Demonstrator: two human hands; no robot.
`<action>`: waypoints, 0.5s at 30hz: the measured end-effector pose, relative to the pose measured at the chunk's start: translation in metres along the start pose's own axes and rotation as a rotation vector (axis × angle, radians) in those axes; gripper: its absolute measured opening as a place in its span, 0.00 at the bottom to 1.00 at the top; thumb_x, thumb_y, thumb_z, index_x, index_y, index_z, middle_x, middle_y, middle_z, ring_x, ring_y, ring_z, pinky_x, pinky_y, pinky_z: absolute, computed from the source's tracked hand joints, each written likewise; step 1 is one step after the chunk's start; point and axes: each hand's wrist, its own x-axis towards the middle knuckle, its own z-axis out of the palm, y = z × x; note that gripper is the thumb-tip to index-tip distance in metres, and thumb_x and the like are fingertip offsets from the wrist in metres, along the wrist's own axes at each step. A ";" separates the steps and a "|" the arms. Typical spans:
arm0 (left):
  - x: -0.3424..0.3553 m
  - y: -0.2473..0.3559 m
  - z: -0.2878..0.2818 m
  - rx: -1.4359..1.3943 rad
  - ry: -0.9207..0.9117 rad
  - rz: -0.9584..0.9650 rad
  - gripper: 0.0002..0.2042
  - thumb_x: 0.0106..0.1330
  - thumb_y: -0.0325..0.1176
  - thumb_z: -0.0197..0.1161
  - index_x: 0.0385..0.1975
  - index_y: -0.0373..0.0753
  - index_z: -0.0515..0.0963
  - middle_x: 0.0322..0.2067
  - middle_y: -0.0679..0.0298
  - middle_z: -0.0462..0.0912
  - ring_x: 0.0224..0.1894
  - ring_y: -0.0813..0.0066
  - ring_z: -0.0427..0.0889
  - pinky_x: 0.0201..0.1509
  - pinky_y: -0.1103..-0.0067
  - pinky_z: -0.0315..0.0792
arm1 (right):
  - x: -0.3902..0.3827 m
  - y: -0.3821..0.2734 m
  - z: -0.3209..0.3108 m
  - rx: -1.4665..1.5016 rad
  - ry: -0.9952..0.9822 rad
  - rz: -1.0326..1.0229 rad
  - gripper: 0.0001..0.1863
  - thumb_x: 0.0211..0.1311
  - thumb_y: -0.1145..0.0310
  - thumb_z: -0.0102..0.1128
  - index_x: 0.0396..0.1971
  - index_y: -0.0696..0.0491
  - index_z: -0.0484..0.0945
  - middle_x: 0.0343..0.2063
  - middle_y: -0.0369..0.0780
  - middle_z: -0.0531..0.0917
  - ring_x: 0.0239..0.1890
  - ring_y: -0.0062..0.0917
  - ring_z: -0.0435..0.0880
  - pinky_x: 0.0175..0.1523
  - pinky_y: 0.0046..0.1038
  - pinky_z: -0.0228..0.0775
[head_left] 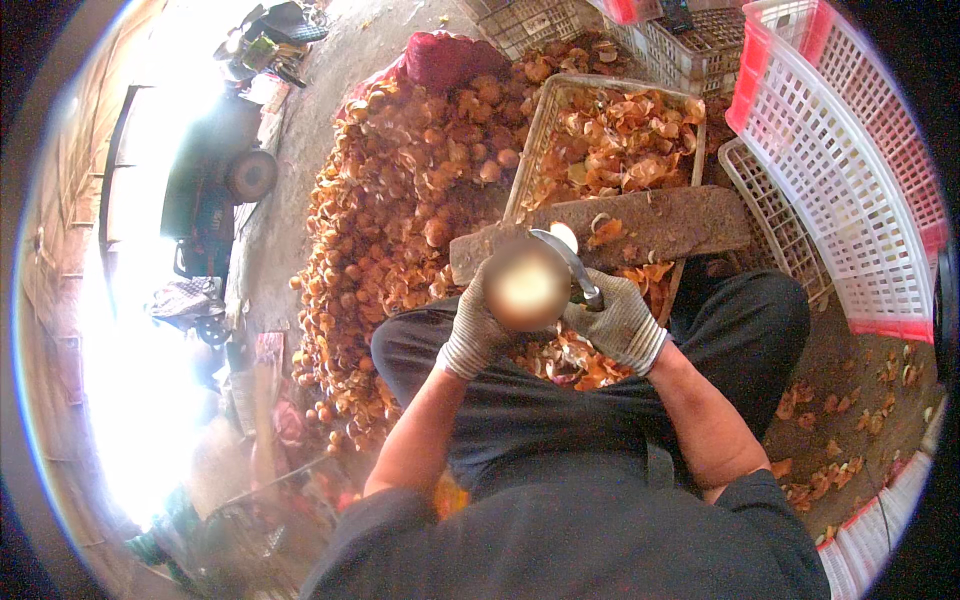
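1. Where the bare forearms (418,435) enter from the near edge, dark trousers (560,425) spread to either side, with orange-brown flakes (572,358) between the legs.
2. The left hand (473,330), in a pale knitted glove, is partly curled around the left side of a pale round piece (526,287); its fingertips cannot be made out.
3. That piece sits between the two hands, above the gap between the knees. It is creamy and brightest in the middle, but a blur hides its surface and edge.
4. The right hand (622,320), gloved likewise, has its fingers closed around the handle of a curved knife (573,262), whose blade arcs left across the piece's far right side.
5. Just beyond the blade shows a white scrap (565,236); whether it touches the steel cannot be told.
6. A rough plank (685,220) lies across a crate (699,150) of flakes, covering part of its contents.
7. To the left spreads a large heap (400,190) of brown rounds and flakes; to the right stands a white-and-red plastic basket (825,165).
8. Farther off are a maroon sack (450,62), stacked crates (690,60) and, far left, a wheel (251,176). Any lettering on the crates is too small to read.
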 end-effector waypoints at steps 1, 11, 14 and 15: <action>0.001 0.001 0.000 -0.051 -0.016 -0.017 0.49 0.27 0.44 0.86 0.56 0.37 0.68 0.50 0.59 0.78 0.53 0.68 0.77 0.59 0.70 0.71 | 0.000 -0.001 0.000 0.044 -0.007 0.013 0.21 0.54 0.68 0.67 0.49 0.57 0.76 0.21 0.38 0.81 0.22 0.17 0.75 0.31 0.25 0.73; 0.000 0.012 0.006 0.141 -0.064 0.108 0.34 0.42 0.29 0.80 0.52 0.37 0.69 0.48 0.59 0.79 0.51 0.68 0.79 0.53 0.72 0.76 | -0.006 -0.008 -0.010 -0.011 -0.028 -0.122 0.21 0.49 0.71 0.62 0.46 0.58 0.76 0.29 0.45 0.84 0.30 0.28 0.83 0.37 0.29 0.75; -0.002 0.010 0.014 -0.238 -0.057 -0.130 0.34 0.42 0.27 0.79 0.52 0.37 0.69 0.47 0.58 0.78 0.50 0.69 0.79 0.54 0.72 0.76 | -0.005 -0.009 -0.011 -0.066 -0.043 -0.047 0.19 0.48 0.72 0.61 0.44 0.58 0.77 0.30 0.46 0.84 0.30 0.30 0.83 0.37 0.29 0.76; 0.000 0.010 0.015 -0.124 -0.087 -0.069 0.35 0.42 0.27 0.79 0.52 0.37 0.69 0.48 0.58 0.78 0.50 0.69 0.79 0.54 0.72 0.76 | -0.003 -0.004 -0.009 -0.071 -0.047 -0.051 0.18 0.47 0.72 0.60 0.42 0.57 0.77 0.28 0.47 0.83 0.30 0.31 0.83 0.37 0.30 0.76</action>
